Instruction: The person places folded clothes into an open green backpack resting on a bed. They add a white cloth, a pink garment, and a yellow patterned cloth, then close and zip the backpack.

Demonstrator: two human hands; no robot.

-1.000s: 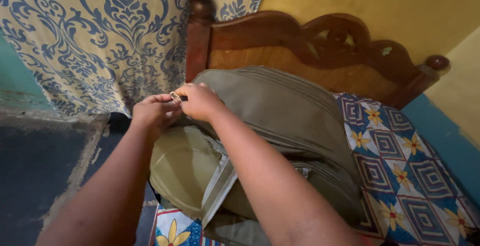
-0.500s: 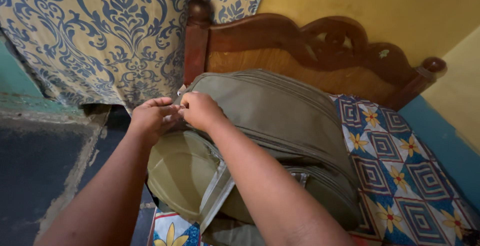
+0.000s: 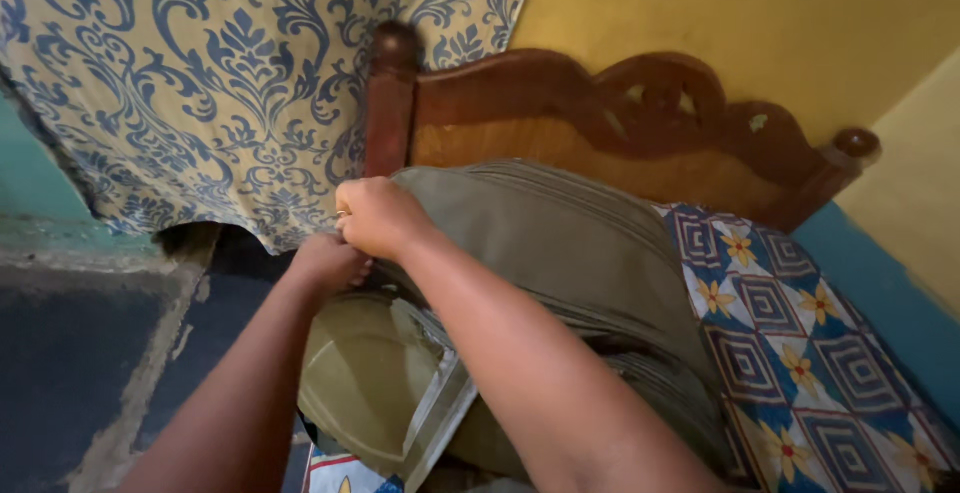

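Two hands work at the top corner of a green bag on a bed.

The big green bag (image 3: 560, 253) lies on the bed (image 3: 800, 353), at the head end, close to the left edge, and its top leans by the brown wooden headboard (image 3: 600, 113). The right hand (image 3: 378, 218) is closed tight in a fist on the bag's top left corner, pinching something small that I cannot make out. The left hand (image 3: 328, 263) is just under it, touching it, with fingers curled at the same spot; I cannot tell what it holds. A grey strap (image 3: 435, 423) hangs down the bag's front. A blue and cream curtain (image 3: 220, 83) hangs to the left, by the headboard post.
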